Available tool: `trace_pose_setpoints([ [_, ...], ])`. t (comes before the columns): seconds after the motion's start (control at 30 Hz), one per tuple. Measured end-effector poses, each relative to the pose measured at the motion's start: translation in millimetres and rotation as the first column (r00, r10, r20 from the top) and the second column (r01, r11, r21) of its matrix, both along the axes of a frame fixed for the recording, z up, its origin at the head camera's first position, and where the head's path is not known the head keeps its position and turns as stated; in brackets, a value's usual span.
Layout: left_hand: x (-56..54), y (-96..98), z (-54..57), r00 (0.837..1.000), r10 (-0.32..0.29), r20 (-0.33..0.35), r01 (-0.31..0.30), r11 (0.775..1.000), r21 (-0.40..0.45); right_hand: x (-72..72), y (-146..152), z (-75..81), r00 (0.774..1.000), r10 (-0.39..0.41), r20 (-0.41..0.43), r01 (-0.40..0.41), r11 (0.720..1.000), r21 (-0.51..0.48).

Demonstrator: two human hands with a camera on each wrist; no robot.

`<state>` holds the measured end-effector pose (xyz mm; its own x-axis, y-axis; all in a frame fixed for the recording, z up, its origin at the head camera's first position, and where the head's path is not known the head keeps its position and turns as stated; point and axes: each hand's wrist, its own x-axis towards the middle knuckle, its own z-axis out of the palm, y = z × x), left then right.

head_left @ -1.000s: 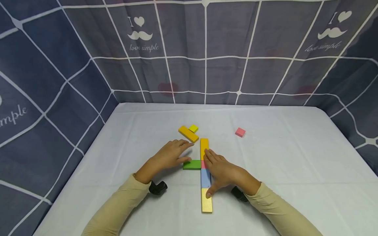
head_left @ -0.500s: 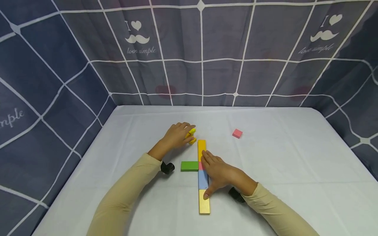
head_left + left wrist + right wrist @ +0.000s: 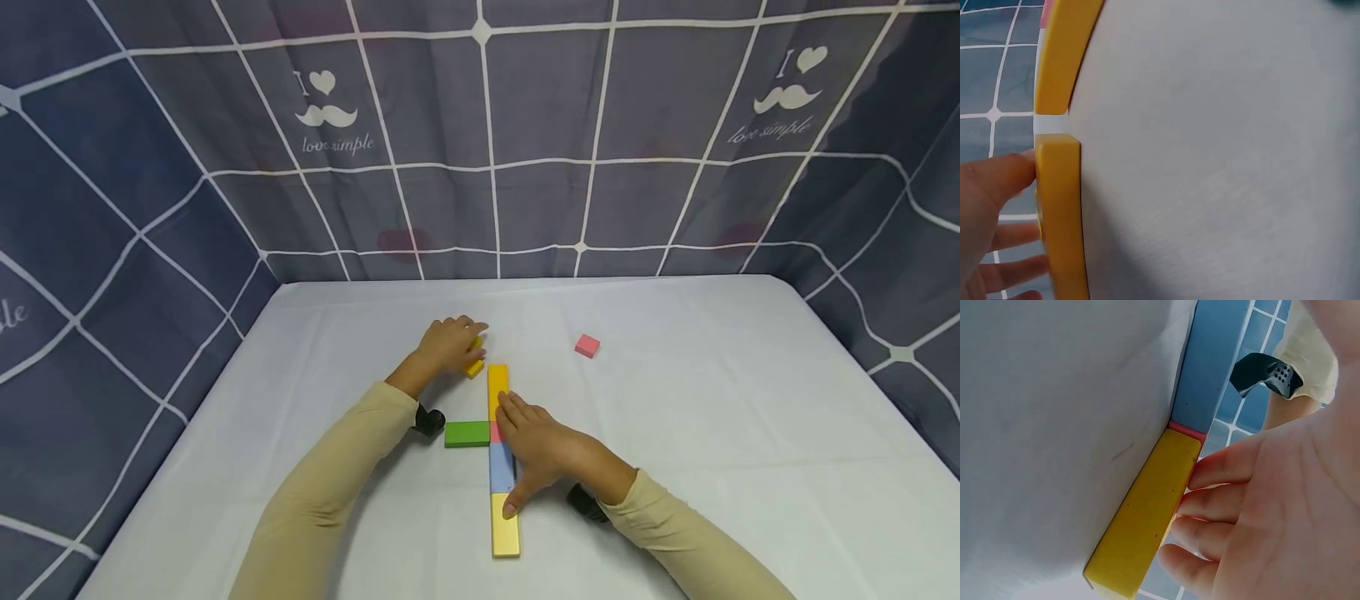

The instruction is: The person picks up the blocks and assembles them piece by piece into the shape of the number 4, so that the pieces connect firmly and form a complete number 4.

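My left hand [image 3: 447, 343] is over a loose orange block [image 3: 473, 369] and a small yellow block [image 3: 477, 342]. In the left wrist view, its thumb and fingers meet the upper edge of that orange block [image 3: 1063, 212]. The hand partly hides both blocks. My right hand [image 3: 540, 446] lies with extended fingers along a column of flat blocks: an orange one [image 3: 497, 383] at the far end, then pink [image 3: 494, 432], blue [image 3: 501, 467] and pale yellow [image 3: 506, 537], which its thumb touches. A green block [image 3: 467, 434] abuts the pink one's left side.
A pink block [image 3: 587, 346] lies alone toward the back right of the white-covered table [image 3: 712, 400]. Dark checked cloth [image 3: 540, 200] hangs behind and at both sides. A black wrist camera [image 3: 430, 421] sits beneath the left wrist.
My left hand has moved from beside the green block, away from me, onto the loose orange and yellow blocks. My right hand has stayed on the column. The head view has shifted slightly.
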<state>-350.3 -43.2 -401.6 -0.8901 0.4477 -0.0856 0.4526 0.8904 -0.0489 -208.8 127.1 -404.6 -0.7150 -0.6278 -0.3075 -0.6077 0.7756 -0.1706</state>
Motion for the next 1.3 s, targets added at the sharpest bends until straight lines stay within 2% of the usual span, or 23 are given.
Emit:
trace_pose_setpoints([
  [0.1,1.3,-1.0,-3.3,1.0,-0.007,0.018,0.007,1.0,0.006,1.3,-1,-1.9,1.0,0.005,-0.005,-0.005,1.0,0.01],
  [0.53,-1.6,-2.8,-7.1,0.999,-0.038,-0.022,0.04,0.994,0.097,1.8,-3,-2.7,1.0,-0.009,-0.016,0.009,1.0,0.02],
  [0.8,6.0,-11.3,-0.8,0.994,-0.043,-0.099,0.061,0.982,0.181,2.9,-2,0.3,1.0,-0.026,-0.008,0.026,0.999,0.019],
  [0.93,12.5,-20.0,1.1,0.993,-0.039,-0.108,0.062,0.974,0.217,2.2,-2,-0.4,1.0,-0.026,-0.005,0.026,0.999,0.023],
  [1.13,25.4,-39.7,-2.4,0.977,-0.107,-0.185,0.155,0.951,0.269,1.6,-3,-0.6,1.0,-0.023,0.004,0.023,1.0,0.019],
  [1.3,39.5,-55.8,-1.0,0.947,-0.188,-0.26,0.258,0.927,0.271,0.1,-4,-0.6,1.0,-0.028,0.009,0.027,0.999,0.027],
])
